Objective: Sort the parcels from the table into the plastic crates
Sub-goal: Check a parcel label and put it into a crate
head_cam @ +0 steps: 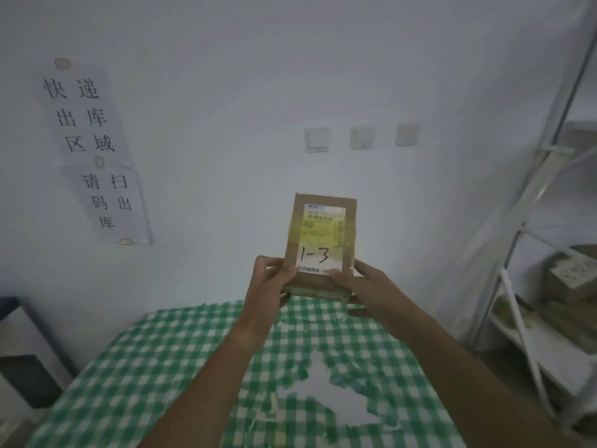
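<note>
A flat brown cardboard parcel [321, 218] is held upright in front of the wall, above the far end of the table. Its white and yellow shipping label faces me, with "1-3" handwritten on it. My left hand [269, 279] grips the parcel's lower left corner, thumb on the front. The lower right corner is gripped by my right hand [361, 286], thumb across the label's bottom edge. No plastic crate is in view.
The table [155, 367] wears a green and white checked cloth, torn in the middle. A white metal shelf rack [529, 240] with cardboard parcels [573, 276] stands at the right. Paper signs [97, 156] and light switches [318, 139] hang on the wall. A dark cabinet [19, 350] sits left.
</note>
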